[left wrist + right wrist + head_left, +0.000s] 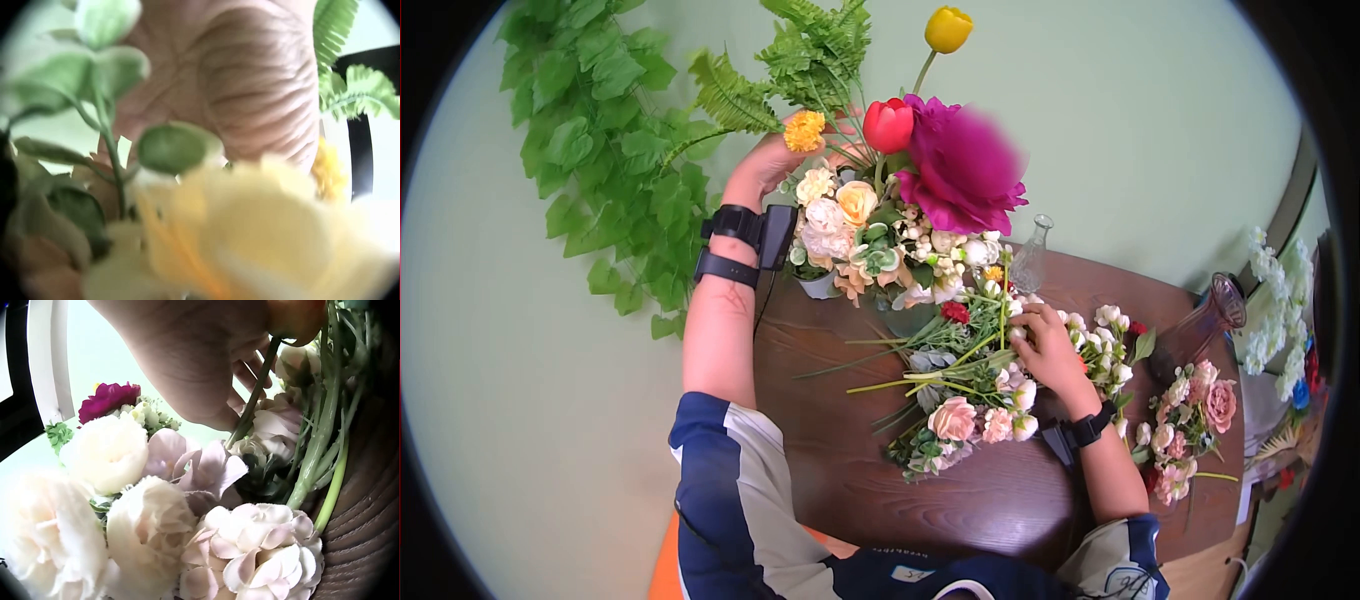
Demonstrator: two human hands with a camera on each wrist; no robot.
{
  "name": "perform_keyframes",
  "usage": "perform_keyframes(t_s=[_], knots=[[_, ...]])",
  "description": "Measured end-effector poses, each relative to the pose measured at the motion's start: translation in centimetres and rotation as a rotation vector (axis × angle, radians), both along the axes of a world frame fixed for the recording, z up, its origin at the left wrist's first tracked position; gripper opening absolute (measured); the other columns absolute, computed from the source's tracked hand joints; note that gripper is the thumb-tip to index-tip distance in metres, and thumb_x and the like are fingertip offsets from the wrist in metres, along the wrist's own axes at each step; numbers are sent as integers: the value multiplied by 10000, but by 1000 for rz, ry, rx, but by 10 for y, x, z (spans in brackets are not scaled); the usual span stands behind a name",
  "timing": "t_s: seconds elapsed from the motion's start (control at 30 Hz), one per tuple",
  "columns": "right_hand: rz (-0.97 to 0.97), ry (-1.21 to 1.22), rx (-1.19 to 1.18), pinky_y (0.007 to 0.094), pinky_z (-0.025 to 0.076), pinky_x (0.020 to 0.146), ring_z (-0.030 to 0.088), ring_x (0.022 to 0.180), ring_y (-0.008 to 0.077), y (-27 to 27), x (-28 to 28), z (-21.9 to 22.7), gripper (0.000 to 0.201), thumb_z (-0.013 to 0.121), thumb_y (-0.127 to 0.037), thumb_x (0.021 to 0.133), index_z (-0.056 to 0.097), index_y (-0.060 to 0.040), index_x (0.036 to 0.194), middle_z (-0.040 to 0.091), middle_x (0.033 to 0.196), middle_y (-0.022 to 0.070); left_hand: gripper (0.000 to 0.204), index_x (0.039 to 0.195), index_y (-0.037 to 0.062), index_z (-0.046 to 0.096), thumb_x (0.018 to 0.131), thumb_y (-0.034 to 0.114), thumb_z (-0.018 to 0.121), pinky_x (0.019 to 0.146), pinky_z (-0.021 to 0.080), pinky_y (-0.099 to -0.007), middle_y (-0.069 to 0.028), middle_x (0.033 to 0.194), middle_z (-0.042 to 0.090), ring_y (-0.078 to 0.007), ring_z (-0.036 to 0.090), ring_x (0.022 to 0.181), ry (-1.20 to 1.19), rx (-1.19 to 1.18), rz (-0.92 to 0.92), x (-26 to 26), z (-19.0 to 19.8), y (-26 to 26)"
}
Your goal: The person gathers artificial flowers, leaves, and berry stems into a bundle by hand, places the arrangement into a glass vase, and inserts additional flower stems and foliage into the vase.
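Observation:
In the head view my left hand is up at the left side of a tall flower arrangement, beside the fern stems and a yellow-orange flower. Its fingers are largely hidden behind the stems. The palm shows behind green leaves and a pale yellow rose in the left wrist view. My right hand reaches into loose artificial flowers lying on the table, thumb and fingers apart near white blooms. In the right wrist view its fingers appear behind a dark green stem.
A big magenta flower, a red tulip and a yellow tulip top the arrangement. Behind it stands a clear glass vase. A dark glass vase and pink roses lie right on the brown table. Ivy hangs left.

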State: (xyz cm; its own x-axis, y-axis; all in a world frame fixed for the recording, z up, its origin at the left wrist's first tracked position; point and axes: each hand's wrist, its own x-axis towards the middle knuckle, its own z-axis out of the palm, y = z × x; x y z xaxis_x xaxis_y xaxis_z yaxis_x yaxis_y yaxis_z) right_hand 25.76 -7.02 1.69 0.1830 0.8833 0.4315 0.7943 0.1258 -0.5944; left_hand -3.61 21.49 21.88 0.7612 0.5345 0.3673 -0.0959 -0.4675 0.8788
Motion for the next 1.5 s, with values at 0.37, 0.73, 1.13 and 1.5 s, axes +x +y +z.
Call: perform_keyframes(t_s=[0.37, 0.73, 1.13, 1.5], knots=[[-16, -82, 59, 410, 437, 893, 547, 1027, 351, -1, 0, -5, 222, 656, -96, 763, 634, -25, 972, 568, 1084, 167, 433, 914, 10, 679, 718, 374, 807, 628, 474, -279, -39, 834, 663, -110, 582, 705, 137, 80, 400, 16, 10, -40], [-23, -72, 57, 410, 436, 895, 553, 1024, 340, -2, 2, -6, 222, 658, -113, 769, 639, -33, 976, 579, 1080, 156, 369, 1096, -6, 637, 805, 210, 707, 812, 459, -291, -64, 1009, 663, -138, 589, 876, 465, 59, 336, 7, 6, -18], [-29, -48, 49, 410, 438, 886, 556, 1012, 339, -2, 5, -8, 228, 656, -127, 773, 631, -32, 979, 583, 1068, 147, 749, 1324, 15, 452, 892, 611, 311, 1064, 345, -412, -166, 1373, 446, -257, 446, 1254, -503, -18, 100, -16, 54, -13], [-15, -56, 58, 411, 431, 886, 550, 1011, 337, -3, 4, -5, 211, 637, -118, 785, 627, -20, 970, 588, 1047, 146, 435, 1265, 24, 516, 913, 279, 507, 993, 407, -304, -93, 1319, 515, -191, 514, 1174, -104, 133, -83, -5, 5, 58]])
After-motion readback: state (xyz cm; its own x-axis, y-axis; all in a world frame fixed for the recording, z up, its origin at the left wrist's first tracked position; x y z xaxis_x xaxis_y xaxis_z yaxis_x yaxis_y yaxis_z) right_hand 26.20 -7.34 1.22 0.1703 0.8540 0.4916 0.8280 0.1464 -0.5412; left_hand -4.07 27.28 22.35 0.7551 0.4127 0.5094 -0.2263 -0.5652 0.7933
